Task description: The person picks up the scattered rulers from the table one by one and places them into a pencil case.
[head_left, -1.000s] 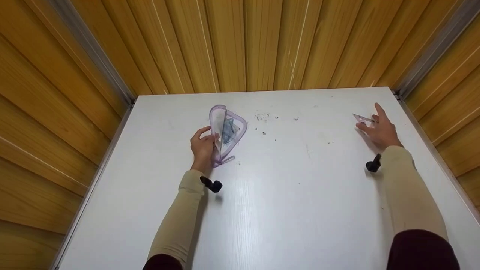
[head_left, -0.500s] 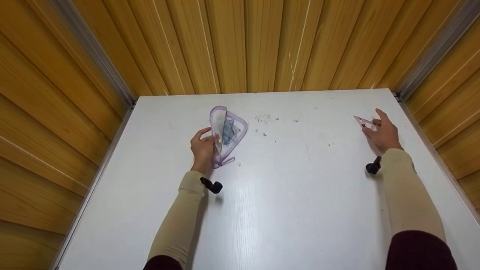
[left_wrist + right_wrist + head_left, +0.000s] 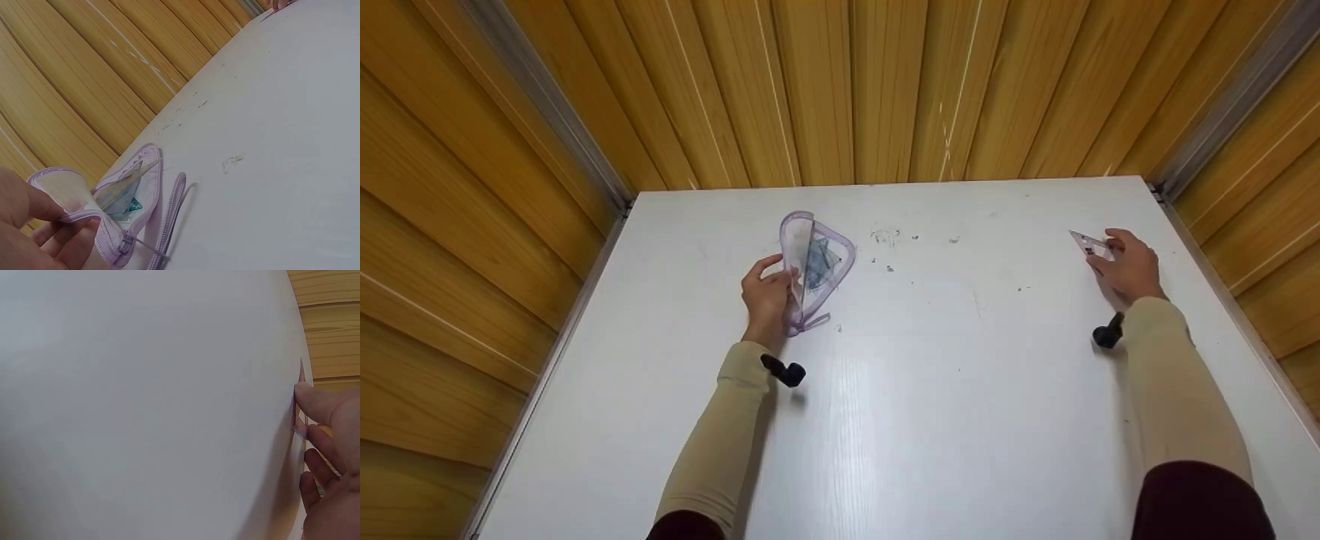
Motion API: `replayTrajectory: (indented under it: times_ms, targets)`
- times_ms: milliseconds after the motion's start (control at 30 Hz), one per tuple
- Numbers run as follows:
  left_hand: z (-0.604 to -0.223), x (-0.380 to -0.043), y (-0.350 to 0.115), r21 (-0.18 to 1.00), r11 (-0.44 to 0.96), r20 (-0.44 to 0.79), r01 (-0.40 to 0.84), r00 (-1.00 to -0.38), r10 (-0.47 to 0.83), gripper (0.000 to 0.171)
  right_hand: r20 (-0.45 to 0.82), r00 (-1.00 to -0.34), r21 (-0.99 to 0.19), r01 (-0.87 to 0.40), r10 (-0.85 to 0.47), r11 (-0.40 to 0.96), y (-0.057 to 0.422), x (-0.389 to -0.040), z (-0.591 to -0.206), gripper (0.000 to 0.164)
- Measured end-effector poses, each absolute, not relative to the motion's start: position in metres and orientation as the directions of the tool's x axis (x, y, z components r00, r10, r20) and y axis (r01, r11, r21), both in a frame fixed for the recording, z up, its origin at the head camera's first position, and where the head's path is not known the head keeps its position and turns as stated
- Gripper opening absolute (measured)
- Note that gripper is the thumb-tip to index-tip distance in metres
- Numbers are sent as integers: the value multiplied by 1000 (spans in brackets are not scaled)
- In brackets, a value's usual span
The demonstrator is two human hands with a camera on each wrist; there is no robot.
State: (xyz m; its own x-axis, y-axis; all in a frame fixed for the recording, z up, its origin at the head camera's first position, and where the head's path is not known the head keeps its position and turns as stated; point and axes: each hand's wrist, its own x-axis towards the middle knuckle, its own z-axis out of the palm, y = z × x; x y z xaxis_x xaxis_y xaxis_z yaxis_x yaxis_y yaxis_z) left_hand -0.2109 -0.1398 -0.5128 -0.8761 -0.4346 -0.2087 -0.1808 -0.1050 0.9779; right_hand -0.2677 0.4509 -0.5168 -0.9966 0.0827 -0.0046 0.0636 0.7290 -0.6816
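Observation:
My left hand pinches one edge of a clear zip pouch with lilac trim and a wrist strap. In the left wrist view the pouch gapes, with bluish transparent pieces inside. Far to the right, my right hand holds a small clear set square between thumb and fingers, its pointed corner facing left. From the right wrist, the set square shows edge-on near the thumb, close to the table; whether it touches the surface I cannot tell.
A white table carries small dark marks past the pouch. Wood-grained panels stand behind the table and at both sides. A black wrist camera sticks out from each sleeve.
The right hand has shifted slightly toward me, and its raised index finger has come down toward the set square. My left hand and the pouch have stayed put.

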Motion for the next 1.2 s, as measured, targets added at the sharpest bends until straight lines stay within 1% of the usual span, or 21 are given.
replayTrajectory:
  times_ms: [300,500,767,1200]
  targets:
    - [-512,-212,-140,979,-92,-205,-184,-880,-428,39,-15,-992,-700,100,126,707,444,-269,-515,64]
    - [-516,-208,-139,976,-87,-218,-200,-883,-415,38,-40,-982,-720,157,185,676,444,-268,-520,62]
    - [-514,-210,-140,983,-65,-183,-172,-885,-427,37,-5,-979,-719,144,202,680,439,-274,-513,60]
    - [-516,-211,-141,983,-72,-185,-171,-880,-437,37,-29,-963,-752,198,267,629,442,-273,-509,49]
